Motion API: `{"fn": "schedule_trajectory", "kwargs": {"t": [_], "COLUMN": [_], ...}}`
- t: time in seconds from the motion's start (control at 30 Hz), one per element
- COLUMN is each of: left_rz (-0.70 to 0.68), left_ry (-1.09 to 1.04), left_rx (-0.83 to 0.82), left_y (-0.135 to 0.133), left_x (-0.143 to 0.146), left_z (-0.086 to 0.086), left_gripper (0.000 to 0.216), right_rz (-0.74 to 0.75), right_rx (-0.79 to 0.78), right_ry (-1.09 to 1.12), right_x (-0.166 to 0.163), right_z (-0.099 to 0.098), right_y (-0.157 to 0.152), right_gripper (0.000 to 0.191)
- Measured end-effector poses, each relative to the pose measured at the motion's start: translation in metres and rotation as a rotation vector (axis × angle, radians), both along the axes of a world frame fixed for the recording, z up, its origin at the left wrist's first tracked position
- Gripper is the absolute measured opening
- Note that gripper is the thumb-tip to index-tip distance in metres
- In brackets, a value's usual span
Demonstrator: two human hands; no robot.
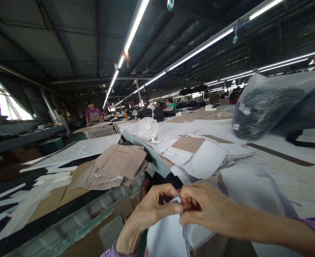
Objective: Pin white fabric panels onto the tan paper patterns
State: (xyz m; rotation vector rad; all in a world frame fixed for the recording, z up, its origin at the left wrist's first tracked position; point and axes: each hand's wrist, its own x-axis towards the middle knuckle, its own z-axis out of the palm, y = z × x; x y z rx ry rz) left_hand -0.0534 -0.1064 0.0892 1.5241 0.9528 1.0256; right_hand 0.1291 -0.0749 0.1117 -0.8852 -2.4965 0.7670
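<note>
Close in front of me, my left hand [161, 207] and my right hand [208, 207] meet at the top edge of a white and tan fabric piece [166, 235]. Thumb and fingers of each hand pinch that edge, side by side. The piece hangs down below them, with a seam or layered edge running downward between its halves. More grey-white fabric [253, 189] lies at the table edge behind my right hand. Beyond my hands, a loose stack of white fabric pieces [208, 157] rests on the table, with a tan piece [188, 144] on top.
A small white fan [148, 127] stands on the white table [275, 157]. Left of it lie a pile of tan pieces [120, 162] and white strips [39, 185] on a lower table. A bulky plastic-wrapped bundle [264, 107] sits right. Two people [94, 115] work farther back.
</note>
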Motion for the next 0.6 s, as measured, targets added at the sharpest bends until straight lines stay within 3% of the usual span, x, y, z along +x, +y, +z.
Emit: {"fn": "schedule_trajectory", "kwargs": {"t": [0.2,0.5,0.6], "left_rz": [0.072,-0.018,-0.022], "left_ry": [0.019,0.09,0.178], "left_rx": [-0.015,0.038,0.064], "left_y": [0.0,0.0,-0.002], "left_x": [-0.002,-0.012,-0.01], "left_z": [-0.002,0.0,0.002], "left_gripper": [0.04,0.051,0.046], "right_rz": [0.034,0.018,0.027], "right_rx": [-0.044,0.042,0.105], "right_ry": [0.024,-0.016,-0.025], "right_x": [0.002,0.002,0.003], "right_z": [-0.007,-0.006,-0.011], "right_y": [0.009,0.006,0.009], "right_gripper": [0.016,0.007,0.003]}}
